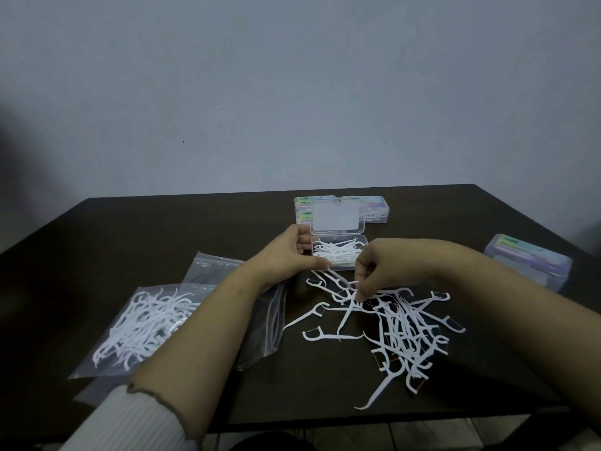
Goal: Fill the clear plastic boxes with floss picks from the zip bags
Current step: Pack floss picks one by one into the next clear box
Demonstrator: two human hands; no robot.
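An open clear plastic box (339, 252) stands mid-table with its lid up, holding several white floss picks. My left hand (286, 255) grips the box's left side, thumb at its front corner. My right hand (380, 271) hovers just right of the box, its fingertips pinched on a floss pick (346, 315) that hangs down over the loose pile of floss picks (400, 330). A zip bag (143, 323) full of picks lies at the left. An emptied zip bag (266, 323) lies under my left forearm.
Two closed clear boxes (374, 208) with coloured labels stand behind the open one. Another closed box (528, 260) sits at the right edge. The dark table (146, 229) ends close to me; a grey wall rises behind it.
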